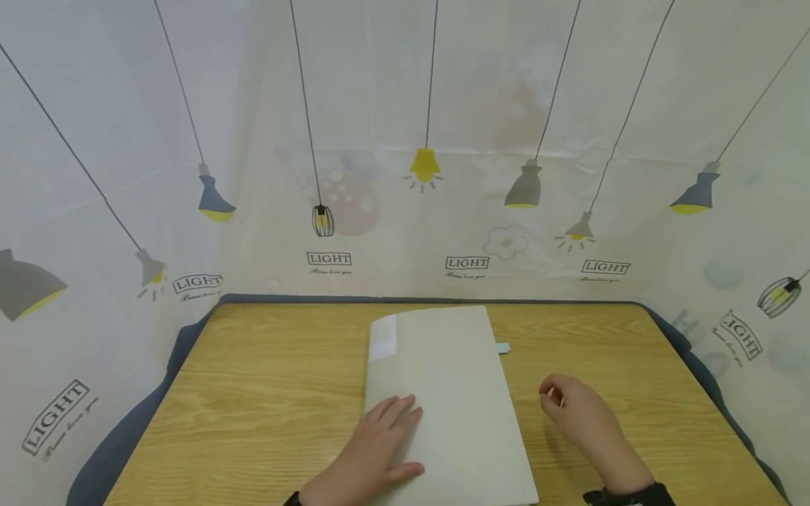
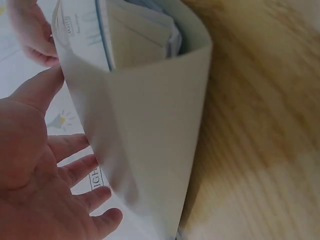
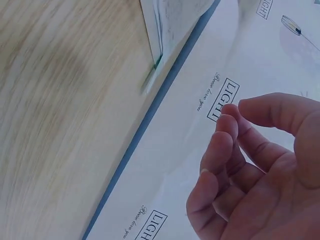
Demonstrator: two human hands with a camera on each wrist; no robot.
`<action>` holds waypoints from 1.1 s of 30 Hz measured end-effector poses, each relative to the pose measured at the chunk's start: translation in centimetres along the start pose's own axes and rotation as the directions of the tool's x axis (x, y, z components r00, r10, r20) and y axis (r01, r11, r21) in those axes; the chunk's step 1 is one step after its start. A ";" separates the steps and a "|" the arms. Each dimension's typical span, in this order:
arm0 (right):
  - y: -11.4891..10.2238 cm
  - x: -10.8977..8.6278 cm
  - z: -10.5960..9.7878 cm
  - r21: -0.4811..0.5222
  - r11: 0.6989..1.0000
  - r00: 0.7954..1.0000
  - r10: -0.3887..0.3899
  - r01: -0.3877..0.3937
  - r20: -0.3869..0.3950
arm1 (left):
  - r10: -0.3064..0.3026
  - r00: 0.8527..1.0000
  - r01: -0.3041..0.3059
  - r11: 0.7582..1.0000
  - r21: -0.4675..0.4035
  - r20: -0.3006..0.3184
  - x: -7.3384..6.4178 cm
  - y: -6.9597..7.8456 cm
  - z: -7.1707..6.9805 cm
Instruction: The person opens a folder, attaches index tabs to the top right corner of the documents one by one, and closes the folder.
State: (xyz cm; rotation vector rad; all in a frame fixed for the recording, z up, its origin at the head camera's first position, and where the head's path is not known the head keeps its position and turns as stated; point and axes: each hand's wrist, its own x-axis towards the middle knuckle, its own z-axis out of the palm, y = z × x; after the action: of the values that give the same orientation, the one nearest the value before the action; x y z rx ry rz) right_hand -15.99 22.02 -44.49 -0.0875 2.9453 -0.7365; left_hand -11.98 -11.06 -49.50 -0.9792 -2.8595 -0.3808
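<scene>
A cream folder (image 1: pixel 446 393) lies closed on the table, with a white label (image 1: pixel 383 337) at its upper left corner. From its right side sticks out a small pale blue tab (image 1: pixel 503 348). My left hand (image 1: pixel 382 446) rests on the folder's lower left part, fingers spread. In the left wrist view, papers (image 2: pixel 142 37) show inside the folder's end. To the right of the folder, apart from it, my right hand (image 1: pixel 588 422) hovers over the table with fingers loosely bent. Nothing shows between its thumb and fingertips (image 3: pixel 227 125) in the right wrist view.
The wood-grain table (image 1: pixel 266 379) extends on both sides of the folder. A dark blue edging (image 1: pixel 285 299) runs along its border. Around the table hangs a pale curtain (image 1: pixel 380 91) printed with lamps and lettering.
</scene>
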 end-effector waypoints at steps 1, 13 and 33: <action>-0.1 0.0 -0.1 0.000 1.000 1.000 0.000 0.000 -0.001 | -0.015 0.999 0.015 1.000 -0.016 0.032 0.1 0.1 0.1; -0.4 0.0 -0.1 -0.006 1.000 1.000 0.007 -0.007 -0.005 | -0.107 0.960 0.101 0.994 0.034 0.257 0.9 0.5 1.1; -0.4 0.3 0.4 0.021 1.000 0.999 0.004 -0.005 0.048 | -0.125 0.959 0.102 0.990 0.101 0.255 0.8 0.9 1.4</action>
State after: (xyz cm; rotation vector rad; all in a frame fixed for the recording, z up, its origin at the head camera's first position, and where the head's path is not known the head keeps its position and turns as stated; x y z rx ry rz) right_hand -16.27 21.45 -44.68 -0.0950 2.8910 -0.7533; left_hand -12.09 -9.50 -50.51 -0.9146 -3.1476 -0.1426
